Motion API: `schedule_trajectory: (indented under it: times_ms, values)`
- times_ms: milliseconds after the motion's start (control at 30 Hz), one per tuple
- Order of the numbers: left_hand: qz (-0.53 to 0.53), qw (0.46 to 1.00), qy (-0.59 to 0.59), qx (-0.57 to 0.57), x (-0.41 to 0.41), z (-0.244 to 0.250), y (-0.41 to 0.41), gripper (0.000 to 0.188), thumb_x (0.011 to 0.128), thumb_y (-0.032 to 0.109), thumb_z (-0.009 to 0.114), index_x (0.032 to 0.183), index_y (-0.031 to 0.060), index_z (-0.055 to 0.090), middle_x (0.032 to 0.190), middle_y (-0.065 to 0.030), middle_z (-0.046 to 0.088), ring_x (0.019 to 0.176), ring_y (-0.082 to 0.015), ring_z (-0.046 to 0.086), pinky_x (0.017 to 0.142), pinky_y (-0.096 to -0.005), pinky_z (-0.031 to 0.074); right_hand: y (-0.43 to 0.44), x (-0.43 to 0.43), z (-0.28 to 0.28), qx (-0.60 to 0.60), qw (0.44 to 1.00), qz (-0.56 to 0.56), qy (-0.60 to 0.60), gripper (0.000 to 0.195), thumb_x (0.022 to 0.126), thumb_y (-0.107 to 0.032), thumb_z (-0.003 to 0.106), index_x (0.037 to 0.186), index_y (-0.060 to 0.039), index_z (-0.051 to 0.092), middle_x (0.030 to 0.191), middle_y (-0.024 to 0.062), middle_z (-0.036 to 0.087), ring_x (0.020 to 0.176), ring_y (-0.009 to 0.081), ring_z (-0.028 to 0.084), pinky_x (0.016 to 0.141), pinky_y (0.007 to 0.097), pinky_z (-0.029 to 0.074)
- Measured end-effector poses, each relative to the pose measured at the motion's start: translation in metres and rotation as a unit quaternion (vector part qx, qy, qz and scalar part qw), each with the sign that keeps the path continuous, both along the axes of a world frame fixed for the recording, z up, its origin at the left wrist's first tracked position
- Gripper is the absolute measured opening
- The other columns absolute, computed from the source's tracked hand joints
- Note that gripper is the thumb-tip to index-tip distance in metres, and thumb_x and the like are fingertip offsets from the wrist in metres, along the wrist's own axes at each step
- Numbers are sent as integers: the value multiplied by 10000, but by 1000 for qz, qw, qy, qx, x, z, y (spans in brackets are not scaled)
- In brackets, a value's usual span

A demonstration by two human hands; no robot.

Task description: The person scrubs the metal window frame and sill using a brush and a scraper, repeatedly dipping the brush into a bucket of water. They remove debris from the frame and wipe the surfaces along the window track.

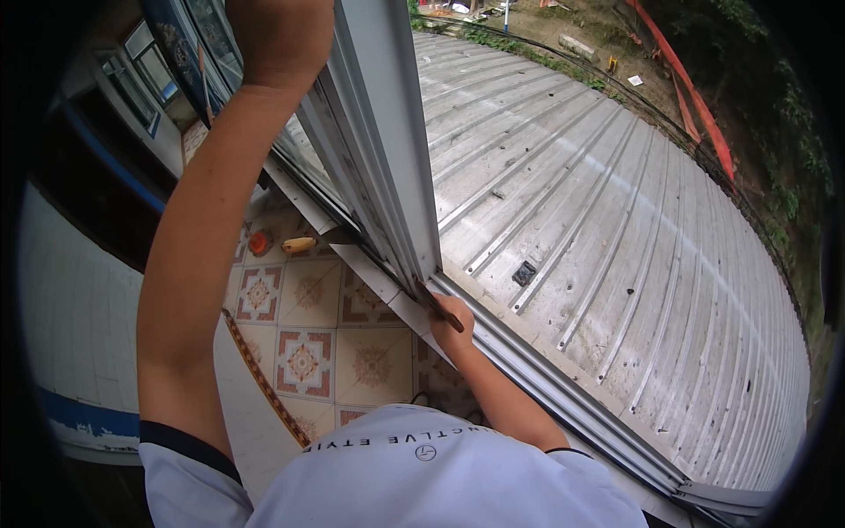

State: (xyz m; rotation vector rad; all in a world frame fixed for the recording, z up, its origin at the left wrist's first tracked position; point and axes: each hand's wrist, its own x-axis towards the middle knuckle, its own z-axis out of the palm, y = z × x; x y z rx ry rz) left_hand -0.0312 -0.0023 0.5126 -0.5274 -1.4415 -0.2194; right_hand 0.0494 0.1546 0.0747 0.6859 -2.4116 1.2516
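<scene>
My left hand is raised at the top of the view, against the upright metal window frame; its fingers run out of the picture. Lower down, my right hand is closed around a thin brown strip or handle, whose upper end meets the foot of the same frame. From there the metal window track runs towards the lower right. What the strip is, I cannot tell.
A corrugated metal roof lies outside, with a small black object on it. Indoors, an orange round object and a yellow object rest near the patterned tile floor. A patterned edge strip crosses at lower left.
</scene>
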Motion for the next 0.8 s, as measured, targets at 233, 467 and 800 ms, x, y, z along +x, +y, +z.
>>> schedule_trajectory:
  times_ms: [233, 467, 800]
  values:
    - [21, 999, 15, 38, -3, -4, 6, 611, 853, 120, 540, 1402, -16, 307, 1386, -212, 383, 1293, -330, 359, 1083, -362, 263, -9, -4, 22, 114, 983, -55, -131, 128, 733, -151, 622, 838, -109, 683, 728, 144, 638, 705, 367, 613, 624, 462, 492]
    - [54, 998, 10, 35, 2, -5, 3, 644, 843, 91, 548, 1423, 10, 281, 1406, -208, 357, 1312, -352, 330, 1092, -381, 256, -14, -18, 50, 216, 954, -19, -209, 151, 733, -172, 619, 780, -50, 694, 785, 182, 661, 745, 360, 648, 664, 439, 517]
    - [79, 996, -18, 46, 4, -3, 4, 645, 850, 92, 546, 1425, 4, 268, 1415, -214, 338, 1322, -357, 313, 1101, -382, 241, 11, -12, 73, 243, 936, -31, -253, 194, 698, -171, 636, 794, -13, 696, 782, 195, 667, 749, 370, 652, 687, 428, 521]
